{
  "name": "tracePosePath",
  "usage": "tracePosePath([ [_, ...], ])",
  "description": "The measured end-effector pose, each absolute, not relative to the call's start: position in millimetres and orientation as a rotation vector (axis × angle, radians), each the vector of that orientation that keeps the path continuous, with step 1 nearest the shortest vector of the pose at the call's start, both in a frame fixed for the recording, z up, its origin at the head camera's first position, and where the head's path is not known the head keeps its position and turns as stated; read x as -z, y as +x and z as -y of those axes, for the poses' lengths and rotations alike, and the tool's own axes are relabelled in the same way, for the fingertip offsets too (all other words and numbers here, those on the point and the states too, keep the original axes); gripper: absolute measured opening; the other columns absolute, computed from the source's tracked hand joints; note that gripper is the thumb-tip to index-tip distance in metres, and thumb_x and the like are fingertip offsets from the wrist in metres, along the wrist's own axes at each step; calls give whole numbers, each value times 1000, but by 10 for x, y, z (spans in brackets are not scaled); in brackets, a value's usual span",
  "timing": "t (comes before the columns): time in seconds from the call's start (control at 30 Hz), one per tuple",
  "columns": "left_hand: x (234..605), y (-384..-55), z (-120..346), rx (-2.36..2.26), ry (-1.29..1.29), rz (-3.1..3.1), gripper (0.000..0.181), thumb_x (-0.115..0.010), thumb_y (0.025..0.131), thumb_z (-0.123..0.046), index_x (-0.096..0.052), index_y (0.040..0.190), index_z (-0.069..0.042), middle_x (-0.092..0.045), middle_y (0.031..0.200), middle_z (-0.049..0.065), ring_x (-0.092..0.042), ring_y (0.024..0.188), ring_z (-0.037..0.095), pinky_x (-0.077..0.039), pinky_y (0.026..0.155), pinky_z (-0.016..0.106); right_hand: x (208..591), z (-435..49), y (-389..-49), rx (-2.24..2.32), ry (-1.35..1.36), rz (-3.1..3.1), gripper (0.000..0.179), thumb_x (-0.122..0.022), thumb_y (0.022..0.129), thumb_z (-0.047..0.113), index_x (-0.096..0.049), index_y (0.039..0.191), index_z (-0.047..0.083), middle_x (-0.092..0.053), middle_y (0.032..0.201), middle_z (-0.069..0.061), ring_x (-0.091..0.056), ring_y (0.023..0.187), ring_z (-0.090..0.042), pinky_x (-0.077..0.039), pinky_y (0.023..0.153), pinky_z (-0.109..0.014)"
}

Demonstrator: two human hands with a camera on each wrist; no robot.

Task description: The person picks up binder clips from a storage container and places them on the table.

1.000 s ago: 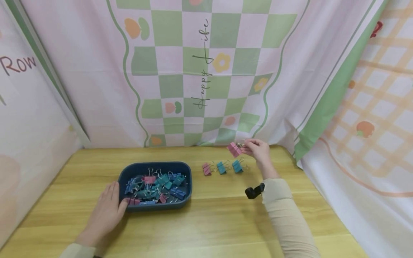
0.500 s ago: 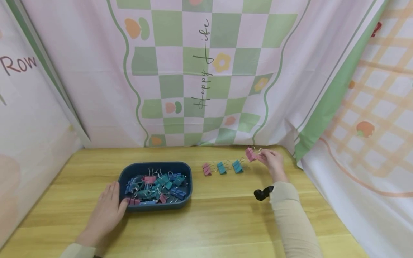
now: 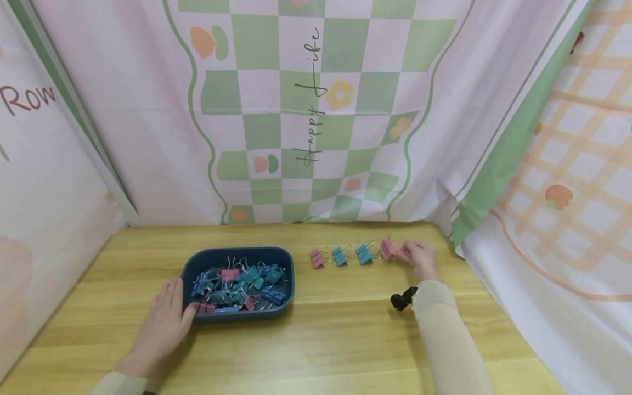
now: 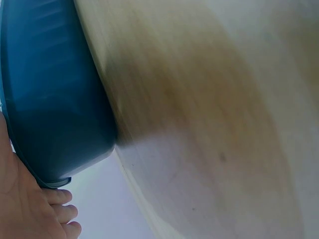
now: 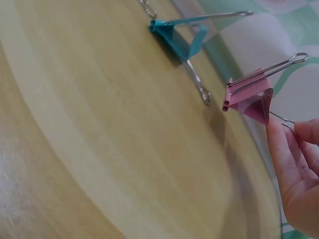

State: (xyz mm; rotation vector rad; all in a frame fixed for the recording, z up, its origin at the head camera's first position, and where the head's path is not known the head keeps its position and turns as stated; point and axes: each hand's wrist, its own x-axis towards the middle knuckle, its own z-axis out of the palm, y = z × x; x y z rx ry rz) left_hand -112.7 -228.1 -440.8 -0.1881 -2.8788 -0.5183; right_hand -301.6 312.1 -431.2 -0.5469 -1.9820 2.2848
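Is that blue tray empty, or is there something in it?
Not empty: in the head view, the tray holds a jumble of clips.

The wood-grained tabletop point(image 3: 316, 351) carried a dark blue bin point(image 3: 247, 316) at its ten o'clock. From twelve toward one o'clock ran a spaced row: first a pink clip point(image 3: 316, 259), next a teal clip point(image 3: 339, 257), and nearest one o'clock a second teal clip point(image 3: 364, 254).
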Motion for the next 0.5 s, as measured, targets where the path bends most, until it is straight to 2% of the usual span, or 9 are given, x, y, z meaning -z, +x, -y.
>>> tracePosePath([
  [0.5, 4387, -1137, 2270, 522, -183, 2888, 65, -42, 96, -25, -18, 135, 20, -17, 140, 38, -17, 128, 52, -16, 104, 59, 4421, -3186, -3042, -2314, -636, 1905, 43, -48, 89, -8, -35, 130, -16, -62, 70, -7, -65, 63, -12, -53, 73, -25],
])
